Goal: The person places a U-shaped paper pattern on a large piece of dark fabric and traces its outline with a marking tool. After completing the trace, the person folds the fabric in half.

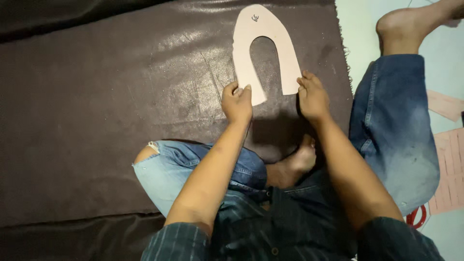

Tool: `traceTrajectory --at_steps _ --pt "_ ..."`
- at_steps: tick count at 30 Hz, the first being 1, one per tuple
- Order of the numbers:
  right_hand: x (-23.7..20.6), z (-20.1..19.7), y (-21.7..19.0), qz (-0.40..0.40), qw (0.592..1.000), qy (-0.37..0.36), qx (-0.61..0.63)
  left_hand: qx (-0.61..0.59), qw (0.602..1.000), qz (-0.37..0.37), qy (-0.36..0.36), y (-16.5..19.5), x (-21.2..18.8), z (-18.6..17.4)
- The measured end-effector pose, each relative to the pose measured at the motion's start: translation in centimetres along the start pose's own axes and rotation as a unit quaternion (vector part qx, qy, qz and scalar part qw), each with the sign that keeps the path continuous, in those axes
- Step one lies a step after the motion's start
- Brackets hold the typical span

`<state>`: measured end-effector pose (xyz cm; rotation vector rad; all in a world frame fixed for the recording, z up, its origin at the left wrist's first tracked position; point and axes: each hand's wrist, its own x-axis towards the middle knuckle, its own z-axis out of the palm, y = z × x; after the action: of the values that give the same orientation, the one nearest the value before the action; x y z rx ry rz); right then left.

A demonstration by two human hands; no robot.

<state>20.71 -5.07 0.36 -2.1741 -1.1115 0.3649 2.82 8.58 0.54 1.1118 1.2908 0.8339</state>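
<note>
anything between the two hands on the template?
Head view: only bare dark leather sheet between the left hand and right hand, showing through the open notch of the pale U-shaped template. Nothing else lies there.

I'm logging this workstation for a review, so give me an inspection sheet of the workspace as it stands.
Surface: dark brown leather-like sheet spread on a pale floor.
Job's things: pale U-shaped card template lying flat on the sheet.
Clutter: pinkish card pieces at right; red-handled tool, partly hidden, by the knee.
Hands: left hand pinches the template's left leg end; right hand presses fingertips on its right leg end.
Cables: nothing seen.
Surroundings: the person sits on the floor in jeans, bare feet by the sheet.
</note>
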Motion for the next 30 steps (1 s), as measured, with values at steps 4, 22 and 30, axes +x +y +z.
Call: traceTrajectory --at_steps 4,22,30 --pt "0.7 0.5 0.0 -0.028 0.999 -0.010 0.018 -0.143 0.972 -0.183 -0.042 2.5 1.2 1.1" --pt "1.0 -0.2 -1.4 0.250 0.913 -0.042 0.320 0.289 0.952 0.089 0.050 5.0 9.7 -21.8" --pt "-3.2 2.4 -2.5 -0.050 0.985 -0.080 0.146 0.217 0.973 0.047 0.068 4.2 10.3 -19.9"
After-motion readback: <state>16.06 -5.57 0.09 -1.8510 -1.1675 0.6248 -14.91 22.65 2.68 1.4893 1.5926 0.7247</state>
